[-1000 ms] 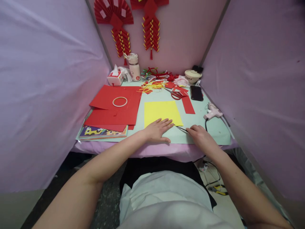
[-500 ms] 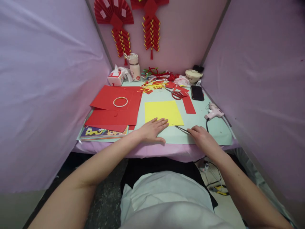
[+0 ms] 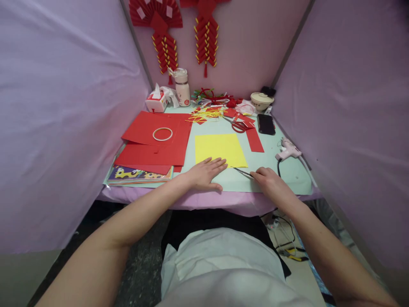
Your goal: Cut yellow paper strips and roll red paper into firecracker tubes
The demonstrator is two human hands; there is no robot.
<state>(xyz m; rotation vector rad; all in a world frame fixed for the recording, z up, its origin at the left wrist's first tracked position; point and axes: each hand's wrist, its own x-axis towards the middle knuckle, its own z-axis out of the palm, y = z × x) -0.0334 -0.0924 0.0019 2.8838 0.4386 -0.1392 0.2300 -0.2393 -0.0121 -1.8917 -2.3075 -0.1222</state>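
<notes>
A sheet of yellow paper (image 3: 217, 147) lies flat on the pale green mat. My left hand (image 3: 209, 172) rests on its near edge, palm down, fingers stretched out and thumb apart. To the right, my right hand (image 3: 266, 179) is closed round slim dark tweezers (image 3: 244, 173). Their tip meets the paper's near edge close to my left fingertips; whether it goes under the sheet I cannot tell. The handle end is hidden in my fingers. Beyond the paper are red-handled scissors (image 3: 238, 126) and a red paper strip (image 3: 255, 140).
Red sheets (image 3: 143, 149) with a tape ring (image 3: 162, 128) on top lie at left. Yellow strips (image 3: 206, 114), a bottle (image 3: 182, 91) and a tissue box (image 3: 156, 103) stand behind. At right are a phone (image 3: 266, 124), a lidded bowl (image 3: 262, 101) and a glue gun (image 3: 289, 150).
The view has shifted slightly. Both hands, the tweezers and the yellow paper keep nearly the same positions relative to each other.
</notes>
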